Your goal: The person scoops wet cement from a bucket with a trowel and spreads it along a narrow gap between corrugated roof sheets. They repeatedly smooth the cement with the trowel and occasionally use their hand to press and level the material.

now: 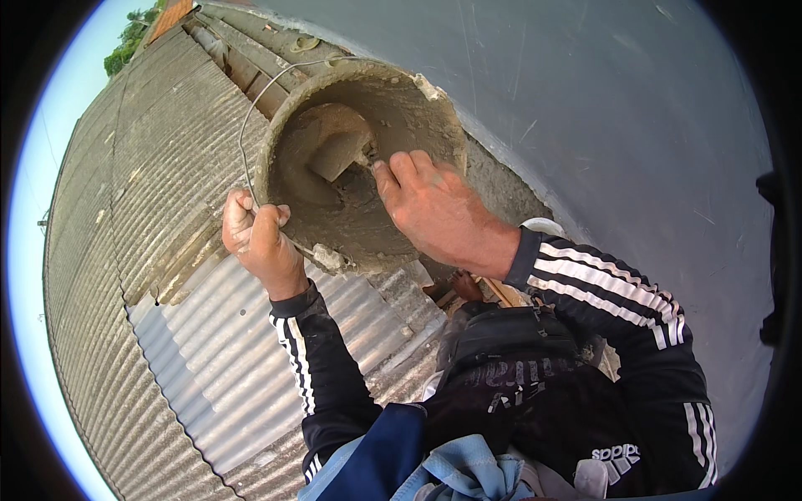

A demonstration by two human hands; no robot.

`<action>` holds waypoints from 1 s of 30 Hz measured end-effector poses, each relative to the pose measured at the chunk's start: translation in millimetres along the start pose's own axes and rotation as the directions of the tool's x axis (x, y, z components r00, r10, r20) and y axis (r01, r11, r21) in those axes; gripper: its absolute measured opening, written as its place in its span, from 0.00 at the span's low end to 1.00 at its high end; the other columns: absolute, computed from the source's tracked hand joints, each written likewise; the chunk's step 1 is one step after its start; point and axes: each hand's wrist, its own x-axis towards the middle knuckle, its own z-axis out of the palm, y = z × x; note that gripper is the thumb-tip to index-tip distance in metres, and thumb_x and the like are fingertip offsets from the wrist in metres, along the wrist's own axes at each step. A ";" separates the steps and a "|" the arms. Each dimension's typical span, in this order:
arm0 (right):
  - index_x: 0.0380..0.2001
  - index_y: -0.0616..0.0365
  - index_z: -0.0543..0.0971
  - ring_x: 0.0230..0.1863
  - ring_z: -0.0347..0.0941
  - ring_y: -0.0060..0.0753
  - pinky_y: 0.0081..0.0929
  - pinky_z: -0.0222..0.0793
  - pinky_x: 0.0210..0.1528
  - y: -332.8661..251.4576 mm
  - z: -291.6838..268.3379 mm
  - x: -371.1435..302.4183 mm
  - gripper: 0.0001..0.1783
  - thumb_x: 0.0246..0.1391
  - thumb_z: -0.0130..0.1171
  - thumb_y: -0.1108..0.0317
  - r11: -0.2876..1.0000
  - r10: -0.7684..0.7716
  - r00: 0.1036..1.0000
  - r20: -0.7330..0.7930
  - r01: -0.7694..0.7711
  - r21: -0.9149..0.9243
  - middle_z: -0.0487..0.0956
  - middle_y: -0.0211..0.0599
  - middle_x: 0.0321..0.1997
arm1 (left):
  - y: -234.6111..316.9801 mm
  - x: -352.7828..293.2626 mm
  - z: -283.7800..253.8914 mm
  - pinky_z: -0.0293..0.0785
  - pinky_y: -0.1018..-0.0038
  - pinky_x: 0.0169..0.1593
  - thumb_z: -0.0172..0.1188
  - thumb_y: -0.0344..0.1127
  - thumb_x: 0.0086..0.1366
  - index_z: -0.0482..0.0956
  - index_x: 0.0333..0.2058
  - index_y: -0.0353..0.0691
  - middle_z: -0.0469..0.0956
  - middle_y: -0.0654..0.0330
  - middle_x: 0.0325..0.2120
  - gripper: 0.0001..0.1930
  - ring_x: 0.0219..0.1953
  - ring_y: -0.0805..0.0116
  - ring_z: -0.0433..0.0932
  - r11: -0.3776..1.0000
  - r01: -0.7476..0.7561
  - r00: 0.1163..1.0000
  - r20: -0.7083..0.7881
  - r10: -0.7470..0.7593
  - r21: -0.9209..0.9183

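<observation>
A mortar-caked bucket is tilted so that its open mouth faces me, with wet grey mortar smeared over its inside. My left hand is closed on the near left of its rim, where the thin wire handle meets the fingers. Inside the mouth, my right hand is closed around a trowel, its grip hidden by the fingers. The trowel's blade lies against the mortar deep in the bucket.
Corrugated roofing sheets spread on the left, with a paler sheet nearer me. A smooth grey wall rises close on the right. A narrow ledge runs along its foot. Part of a white rounded rim shows beside my right wrist.
</observation>
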 end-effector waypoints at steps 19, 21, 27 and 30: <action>0.57 0.83 0.74 0.33 0.83 0.53 0.47 0.80 0.37 24.2 42.1 -54.2 0.26 0.70 0.54 0.65 0.616 0.304 0.812 0.498 -0.567 0.548 0.81 0.61 0.34 | 34.0 -4.6 63.0 0.57 0.81 0.32 0.55 0.17 0.52 0.65 0.25 0.38 0.60 0.70 0.24 0.09 0.27 0.80 0.56 0.964 -0.222 0.967 0.160 0.198 0.149; 0.56 0.79 0.76 0.27 0.81 0.44 0.42 0.79 0.29 27.5 46.1 -62.3 0.25 0.72 0.55 0.62 0.387 0.320 0.795 0.515 -0.606 0.695 0.82 0.56 0.33 | 38.2 -2.7 69.7 0.56 0.81 0.32 0.55 0.17 0.51 0.65 0.25 0.38 0.60 0.69 0.25 0.10 0.27 0.80 0.55 0.968 -0.213 0.963 0.198 0.184 0.135; 0.63 0.74 0.73 0.23 0.72 0.20 0.21 0.65 0.15 15.8 46.0 -62.5 0.26 0.75 0.55 0.61 -0.526 -0.011 0.627 0.779 -0.666 0.529 0.81 0.41 0.35 | 55.3 -20.4 59.0 0.62 0.82 0.34 0.50 0.17 0.50 0.65 0.31 0.39 0.64 0.68 0.26 0.11 0.29 0.81 0.61 0.996 -0.078 0.991 0.109 0.083 -0.053; 0.63 0.74 0.72 0.23 0.73 0.18 0.19 0.67 0.15 2.6 52.9 -62.0 0.26 0.74 0.57 0.62 -0.736 -0.079 0.703 0.707 -0.519 0.434 0.81 0.40 0.35 | 45.8 -23.4 47.2 0.67 0.82 0.38 0.46 0.17 0.52 0.66 0.36 0.39 0.71 0.64 0.28 0.13 0.30 0.80 0.66 0.984 -0.075 0.997 -0.012 0.074 -0.161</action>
